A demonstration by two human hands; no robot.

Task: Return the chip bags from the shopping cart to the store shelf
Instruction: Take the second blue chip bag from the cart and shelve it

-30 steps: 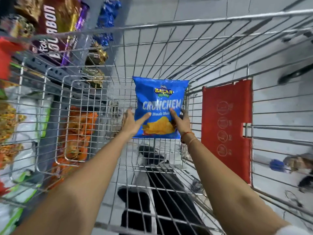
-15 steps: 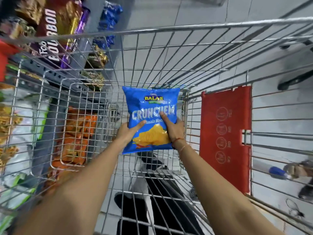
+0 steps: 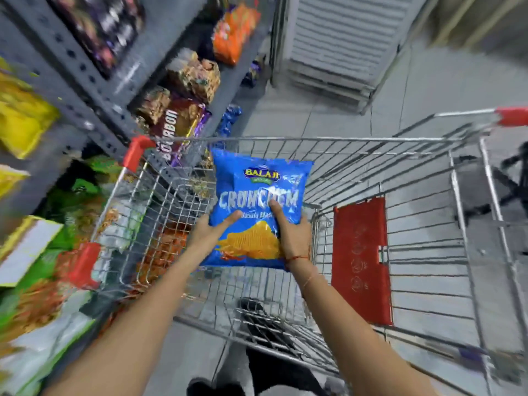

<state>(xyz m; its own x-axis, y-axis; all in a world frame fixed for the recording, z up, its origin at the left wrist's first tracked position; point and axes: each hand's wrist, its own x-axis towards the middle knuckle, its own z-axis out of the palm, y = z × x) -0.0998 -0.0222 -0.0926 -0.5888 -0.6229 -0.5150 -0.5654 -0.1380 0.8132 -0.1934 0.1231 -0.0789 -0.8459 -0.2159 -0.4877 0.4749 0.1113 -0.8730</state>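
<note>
A blue chip bag (image 3: 257, 195) with yellow chips printed on it is held upright over the wire shopping cart (image 3: 357, 140). My left hand (image 3: 211, 234) grips its lower left edge, thumb on the front. My right hand (image 3: 294, 235) grips its lower right edge, thumb pressed on the lettering. The grey metal store shelf (image 3: 71, 81) runs along the left, stacked with snack packs. The cart's basket shows no other bags inside.
A red plastic flap (image 3: 361, 261) hangs on the cart's child seat at right. Red corner bumpers (image 3: 137, 151) sit close to the shelf. Biscuit packs (image 3: 177, 130) and orange bags (image 3: 234, 32) fill shelves. A white slatted rack (image 3: 343, 44) stands ahead. Dark tripod legs (image 3: 511, 184) at right.
The bag has been lifted higher, up out of the cart basket, both hands still on it. The view has tilted up and left, showing more of the shelf.
</note>
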